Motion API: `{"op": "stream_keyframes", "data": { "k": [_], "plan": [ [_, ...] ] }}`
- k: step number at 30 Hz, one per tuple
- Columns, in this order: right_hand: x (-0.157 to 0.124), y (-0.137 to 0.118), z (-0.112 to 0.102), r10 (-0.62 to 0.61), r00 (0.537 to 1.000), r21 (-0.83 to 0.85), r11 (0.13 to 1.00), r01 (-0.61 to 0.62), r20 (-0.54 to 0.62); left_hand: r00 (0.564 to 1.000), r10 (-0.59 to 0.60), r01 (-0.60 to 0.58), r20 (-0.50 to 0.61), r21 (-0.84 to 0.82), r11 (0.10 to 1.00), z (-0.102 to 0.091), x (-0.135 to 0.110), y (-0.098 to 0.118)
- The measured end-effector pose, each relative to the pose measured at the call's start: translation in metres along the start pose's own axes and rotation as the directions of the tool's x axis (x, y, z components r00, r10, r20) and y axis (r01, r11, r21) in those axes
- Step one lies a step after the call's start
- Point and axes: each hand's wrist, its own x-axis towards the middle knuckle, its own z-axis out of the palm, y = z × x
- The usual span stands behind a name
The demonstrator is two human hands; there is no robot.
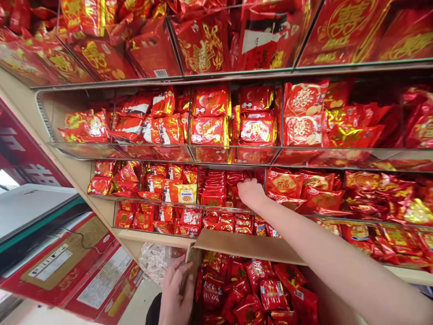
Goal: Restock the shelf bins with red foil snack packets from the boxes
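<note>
My right hand reaches into a clear-fronted shelf bin and its curled fingers press on a stack of red snack packets. Whether a packet is in its grip is hidden. My left hand holds the left wall of an open cardboard box, fingers wrapped over its edge. The box sits below the shelves and holds several red foil packets.
Tiers of clear acrylic bins filled with red and gold packets rise above. A packet marked with cookies sits in the bin to the left. Red printed cartons lie on the floor at left, beside a grey-topped counter.
</note>
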Motion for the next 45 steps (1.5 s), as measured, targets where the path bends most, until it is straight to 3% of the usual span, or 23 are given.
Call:
{"op": "stream_keyframes", "data": {
  "k": [3,7,12,23,30,33,34,36,38,40,41,43,45],
  "plan": [
    [0.018,0.002,0.014,0.012,0.999,0.021,1.0,-0.013,0.041,1.0,-0.008,0.008,0.009,-0.007,1.0,0.006,-0.003,-0.004],
    [0.031,0.002,0.031,0.064,0.997,0.031,0.998,-0.062,-0.038,1.0,0.003,-0.003,0.004,-0.025,1.0,0.008,-0.004,-0.005],
    [0.037,-0.002,0.046,0.072,0.996,0.047,0.996,-0.07,-0.046,0.999,-0.037,0.038,0.031,-0.047,0.998,0.007,-0.004,-0.003],
    [0.023,0.004,0.048,0.081,0.989,0.129,0.99,-0.065,-0.126,0.995,-0.083,0.087,0.064,-0.058,0.995,0.004,-0.001,0.001],
    [0.025,0.006,0.05,0.081,0.991,0.224,0.973,-0.056,-0.105,0.992,-0.103,0.106,0.074,-0.033,0.994,0.004,0.0,0.004],
    [0.004,0.006,0.031,-0.003,0.974,0.255,0.965,0.062,-0.225,0.993,-0.088,0.089,0.076,-0.006,0.996,0.004,-0.001,0.002],
    [-0.011,0.007,0.025,-0.065,0.947,0.256,0.955,0.15,-0.314,0.994,-0.082,0.082,0.078,0.005,0.997,0.004,-0.001,0.0],
    [-0.051,0.007,0.023,-0.225,0.836,0.235,0.894,0.381,-0.5,0.995,-0.06,0.058,0.082,0.029,0.998,0.004,-0.003,-0.002],
    [-0.101,0.008,0.044,-0.391,0.704,0.222,0.761,0.61,-0.593,0.997,-0.033,0.029,0.072,0.056,0.998,0.005,-0.004,-0.003],
    [-0.148,0.01,0.091,-0.546,0.683,0.247,0.663,0.706,-0.485,0.999,-0.004,0.0,0.041,0.095,0.995,0.005,-0.004,-0.001],
    [-0.168,0.012,0.122,-0.572,0.706,0.264,0.667,0.697,-0.418,1.0,0.007,-0.01,0.026,0.118,0.993,0.004,-0.004,0.0],
    [-0.197,0.017,0.188,-0.515,0.799,0.267,0.76,0.593,-0.309,0.999,0.036,-0.037,0.009,0.16,0.986,0.002,-0.003,0.004],
    [-0.214,0.021,0.243,-0.485,0.848,0.256,0.81,0.528,-0.214,0.996,0.084,-0.085,0.012,0.186,0.979,-0.001,0.0,0.009]
  ]
}}
